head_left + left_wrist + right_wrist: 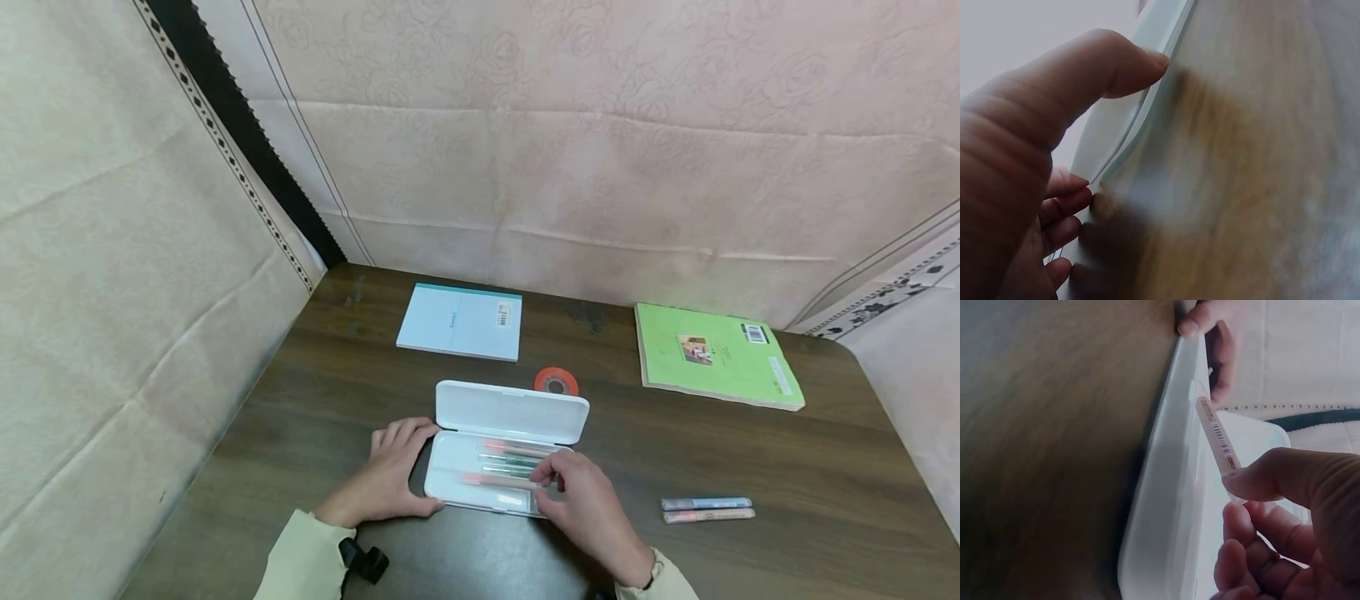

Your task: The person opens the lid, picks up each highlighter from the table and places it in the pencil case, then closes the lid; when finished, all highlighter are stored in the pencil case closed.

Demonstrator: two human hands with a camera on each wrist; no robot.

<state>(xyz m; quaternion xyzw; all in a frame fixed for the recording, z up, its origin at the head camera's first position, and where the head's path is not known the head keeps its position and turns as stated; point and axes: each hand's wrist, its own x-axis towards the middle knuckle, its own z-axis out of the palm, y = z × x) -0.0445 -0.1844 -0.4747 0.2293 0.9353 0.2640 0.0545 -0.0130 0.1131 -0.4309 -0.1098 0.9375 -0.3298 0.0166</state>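
A white plastic pencil case [450, 467] lies with its lid [510, 408] raised at the back. My left hand [390, 479] holds the case by its left side, thumb at the front corner and fingertips near the hinge. In the left wrist view the thumb [1129, 69] presses on the case's edge. My right hand [588, 504] pinches one end of a pale pink pen [1217, 434] between thumb and fingers, over the front part of the case. Behind that pen, several slim pens [513, 458] with pinkish and green parts lie inside the case.
Two pens, one blue [707, 503] and one pinkish [708, 516], lie on the wooden table [810, 467] at the right. An orange tape roll [557, 381] sits behind the lid. Farther back are a light blue notebook [459, 323] and a green book [716, 354].
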